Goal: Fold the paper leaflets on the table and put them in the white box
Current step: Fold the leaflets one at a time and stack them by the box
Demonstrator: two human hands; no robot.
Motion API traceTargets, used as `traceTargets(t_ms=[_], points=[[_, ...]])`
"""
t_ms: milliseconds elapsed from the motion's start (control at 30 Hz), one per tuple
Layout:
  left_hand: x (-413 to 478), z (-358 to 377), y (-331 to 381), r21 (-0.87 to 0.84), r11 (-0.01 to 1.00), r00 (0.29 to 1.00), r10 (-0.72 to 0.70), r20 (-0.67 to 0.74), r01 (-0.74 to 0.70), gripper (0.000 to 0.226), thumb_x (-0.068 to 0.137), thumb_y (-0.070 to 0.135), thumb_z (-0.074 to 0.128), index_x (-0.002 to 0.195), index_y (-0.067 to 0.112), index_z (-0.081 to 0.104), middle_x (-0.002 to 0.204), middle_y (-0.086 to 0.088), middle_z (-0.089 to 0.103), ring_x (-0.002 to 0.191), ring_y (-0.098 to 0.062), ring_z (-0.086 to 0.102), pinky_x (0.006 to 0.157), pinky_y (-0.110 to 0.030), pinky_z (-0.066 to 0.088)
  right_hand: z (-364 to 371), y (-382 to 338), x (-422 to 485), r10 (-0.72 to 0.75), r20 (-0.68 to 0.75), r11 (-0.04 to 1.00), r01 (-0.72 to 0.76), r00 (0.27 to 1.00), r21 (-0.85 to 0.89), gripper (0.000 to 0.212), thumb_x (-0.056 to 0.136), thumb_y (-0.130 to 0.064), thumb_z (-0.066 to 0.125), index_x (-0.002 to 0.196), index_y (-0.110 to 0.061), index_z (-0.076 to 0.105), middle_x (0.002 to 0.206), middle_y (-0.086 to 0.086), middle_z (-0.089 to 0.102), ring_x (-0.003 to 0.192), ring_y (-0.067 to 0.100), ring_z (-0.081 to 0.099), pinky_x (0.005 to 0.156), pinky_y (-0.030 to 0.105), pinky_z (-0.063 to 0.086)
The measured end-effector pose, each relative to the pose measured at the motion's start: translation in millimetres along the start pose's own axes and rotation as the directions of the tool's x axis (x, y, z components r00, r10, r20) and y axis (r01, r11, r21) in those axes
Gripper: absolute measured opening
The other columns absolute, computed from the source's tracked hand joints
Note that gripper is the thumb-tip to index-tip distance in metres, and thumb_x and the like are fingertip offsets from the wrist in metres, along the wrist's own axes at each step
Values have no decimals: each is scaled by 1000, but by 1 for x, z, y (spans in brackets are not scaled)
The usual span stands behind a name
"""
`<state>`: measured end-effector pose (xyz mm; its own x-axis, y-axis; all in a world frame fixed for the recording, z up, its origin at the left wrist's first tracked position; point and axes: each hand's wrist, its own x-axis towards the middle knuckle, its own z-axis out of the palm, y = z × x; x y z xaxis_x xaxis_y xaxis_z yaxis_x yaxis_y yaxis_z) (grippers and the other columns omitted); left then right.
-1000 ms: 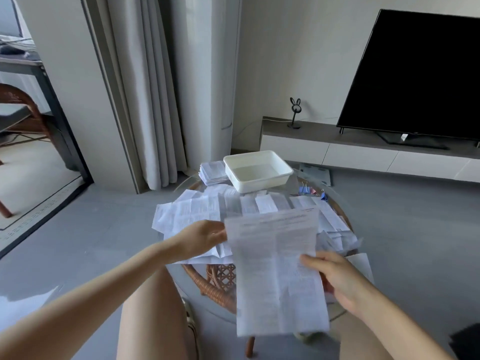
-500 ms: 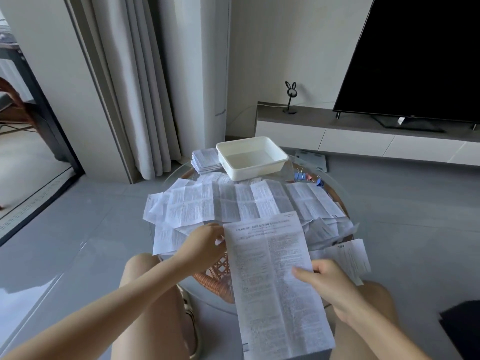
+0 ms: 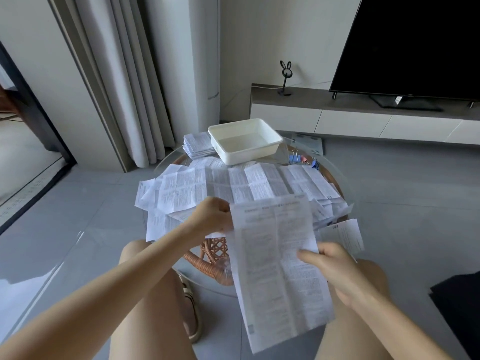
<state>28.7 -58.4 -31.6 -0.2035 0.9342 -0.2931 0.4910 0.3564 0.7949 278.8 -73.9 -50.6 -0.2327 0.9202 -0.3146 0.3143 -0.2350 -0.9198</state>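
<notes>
You hold one unfolded leaflet (image 3: 275, 268) well in front of the white box (image 3: 249, 155), over your lap. Your left hand (image 3: 213, 216) pinches its top left corner, and your right hand (image 3: 330, 266) pinches its right edge midway. Fold along the existing creases and match the edges squarely. There is one box, one folded stack (image 3: 197, 145) just left of it, and at least three binder clips (image 3: 294, 158) to its right. The loose leaflets (image 3: 233, 183) before it overlap too much to count.

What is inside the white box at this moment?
Nothing can be seen inside the white box: its bare bottom shows, no leaflet. Its near wall covers a thin strip of the bottom. A stack of leaflets lies outside, beside it.
</notes>
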Motion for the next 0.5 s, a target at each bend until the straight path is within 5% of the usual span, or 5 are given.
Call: traceTargets(t_ms=[133,233,300,367,500], points=[[-4,-33,27,-223,966,991,122,-52,-131,34,76,-19,44,76,5,69,69,-8,63,61,-14,60,57,-22,55,-13,-28,-4,-221,-26,967,222,975,124,10,85,-4,65,95,-1,67,90,13,73,83,22,71,68,29,56],[-1,-60,39,-213,955,976,183,-115,-204,30,82,-18,47,76,5,66,63,-4,63,55,-9,58,49,-18,52,-23,-51,-6,-405,116,898,370,907,239,28,76,-22,75,101,-10,72,103,5,73,97,18,69,79,25,56],[12,-73,35,-200,963,974,151,-167,-183,18,85,-11,55,78,2,65,54,4,62,46,-2,55,43,-12,46,-23,-58,-5,-386,198,913,344,901,218,52,51,-49,87,93,-19,77,101,3,73,96,15,69,76,18,53],[28,-81,27,-183,975,977,91,-191,-127,7,85,-4,63,91,-1,67,74,-9,68,56,-10,62,50,-16,54,-25,-59,0,-328,256,940,290,909,178,58,36,-58,88,84,-27,78,95,-1,74,91,11,70,72,14,51],[48,-78,14,-87,995,975,28,-221,-48,18,83,-1,68,100,-6,68,94,-16,67,72,-22,66,60,-23,58,-23,-63,2,-255,379,967,237,890,94,12,66,-38,79,68,-26,77,80,-7,74,79,2,69,68,10,48]])
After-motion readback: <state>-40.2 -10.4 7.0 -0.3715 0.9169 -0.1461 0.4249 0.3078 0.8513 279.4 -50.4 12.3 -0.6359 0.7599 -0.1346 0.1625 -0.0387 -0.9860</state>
